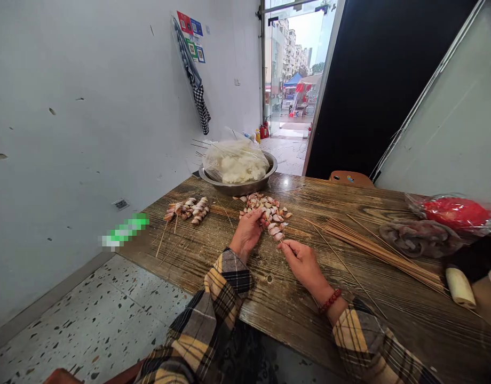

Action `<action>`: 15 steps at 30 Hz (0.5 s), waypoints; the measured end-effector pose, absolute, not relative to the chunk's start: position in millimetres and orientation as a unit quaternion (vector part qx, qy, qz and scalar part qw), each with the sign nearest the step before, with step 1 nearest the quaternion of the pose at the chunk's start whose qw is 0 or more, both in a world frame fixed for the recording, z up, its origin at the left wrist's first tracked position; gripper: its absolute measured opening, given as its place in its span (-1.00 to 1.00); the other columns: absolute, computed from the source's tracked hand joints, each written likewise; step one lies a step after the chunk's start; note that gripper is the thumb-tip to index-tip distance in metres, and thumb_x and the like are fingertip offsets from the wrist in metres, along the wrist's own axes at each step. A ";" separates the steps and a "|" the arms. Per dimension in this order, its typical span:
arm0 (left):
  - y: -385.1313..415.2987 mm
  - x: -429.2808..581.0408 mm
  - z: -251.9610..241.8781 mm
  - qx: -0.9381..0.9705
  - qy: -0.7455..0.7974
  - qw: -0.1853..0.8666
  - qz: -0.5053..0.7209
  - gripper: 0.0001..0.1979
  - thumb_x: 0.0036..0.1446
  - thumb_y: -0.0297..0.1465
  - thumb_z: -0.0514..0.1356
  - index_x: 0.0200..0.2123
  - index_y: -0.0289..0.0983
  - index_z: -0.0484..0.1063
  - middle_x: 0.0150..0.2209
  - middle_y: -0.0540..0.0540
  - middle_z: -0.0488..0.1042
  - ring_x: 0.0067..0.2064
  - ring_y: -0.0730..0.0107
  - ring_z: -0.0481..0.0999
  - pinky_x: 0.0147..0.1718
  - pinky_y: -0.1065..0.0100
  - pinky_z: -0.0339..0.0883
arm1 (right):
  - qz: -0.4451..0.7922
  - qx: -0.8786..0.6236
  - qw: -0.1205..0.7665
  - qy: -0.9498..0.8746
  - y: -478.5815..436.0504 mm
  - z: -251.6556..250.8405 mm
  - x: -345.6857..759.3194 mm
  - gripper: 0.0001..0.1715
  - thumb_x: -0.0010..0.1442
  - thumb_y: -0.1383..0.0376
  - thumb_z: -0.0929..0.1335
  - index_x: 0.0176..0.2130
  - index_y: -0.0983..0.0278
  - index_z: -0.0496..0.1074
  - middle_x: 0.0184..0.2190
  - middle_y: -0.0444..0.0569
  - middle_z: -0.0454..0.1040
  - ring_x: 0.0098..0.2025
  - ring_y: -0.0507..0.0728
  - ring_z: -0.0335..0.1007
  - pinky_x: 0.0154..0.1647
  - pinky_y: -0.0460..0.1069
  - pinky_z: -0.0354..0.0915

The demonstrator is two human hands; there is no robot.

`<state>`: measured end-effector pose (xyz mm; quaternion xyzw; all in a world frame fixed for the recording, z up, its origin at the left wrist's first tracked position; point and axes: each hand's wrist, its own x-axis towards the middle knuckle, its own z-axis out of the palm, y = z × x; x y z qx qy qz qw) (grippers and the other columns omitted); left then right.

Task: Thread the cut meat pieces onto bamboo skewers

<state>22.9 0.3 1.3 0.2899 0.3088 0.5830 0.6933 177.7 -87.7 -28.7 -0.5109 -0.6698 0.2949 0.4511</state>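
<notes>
On the wooden table, my left hand is closed around a piece from the loose pile of pink-and-white meat pieces. My right hand pinches the lower end of a thin bamboo skewer with several meat pieces threaded on it. The skewer runs up from my right fingers toward my left hand. Both sleeves are yellow-and-black plaid, and a red bead bracelet sits on my right wrist.
Finished skewers lie at the left. A metal basin with a plastic-wrapped white lump stands behind the pile. A bundle of bare bamboo skewers lies to the right, near a grey cloth and a red bag.
</notes>
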 end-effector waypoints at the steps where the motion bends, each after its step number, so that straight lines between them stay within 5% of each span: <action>1: 0.1 23.2 1.1 0.294 0.315 0.690 0.582 -0.83 -0.09 -0.43 0.36 -0.44 -0.37 0.44 -0.52 0.03 0.39 -0.50 0.59 0.31 -0.45 0.48 0.28 | 0.295 -0.511 0.452 -0.669 -87.7 -28.8 177.9 -0.58 0.27 0.16 0.19 -0.30 0.32 0.53 -0.47 -0.09 0.49 -0.41 0.06 0.36 -0.37 -0.09 0.16; 15: 4.5 20.1 -5.3 0.297 0.339 0.671 0.589 -0.81 -0.07 -0.40 0.34 -0.37 -0.38 0.48 -0.51 0.02 0.36 -0.51 0.60 0.30 -0.46 0.49 0.27 | 0.302 -0.518 0.469 -0.649 -87.6 -28.9 177.5 -0.58 0.23 0.13 0.22 -0.30 0.33 0.55 -0.53 -0.11 0.43 -0.46 0.05 0.30 -0.40 -0.10 0.16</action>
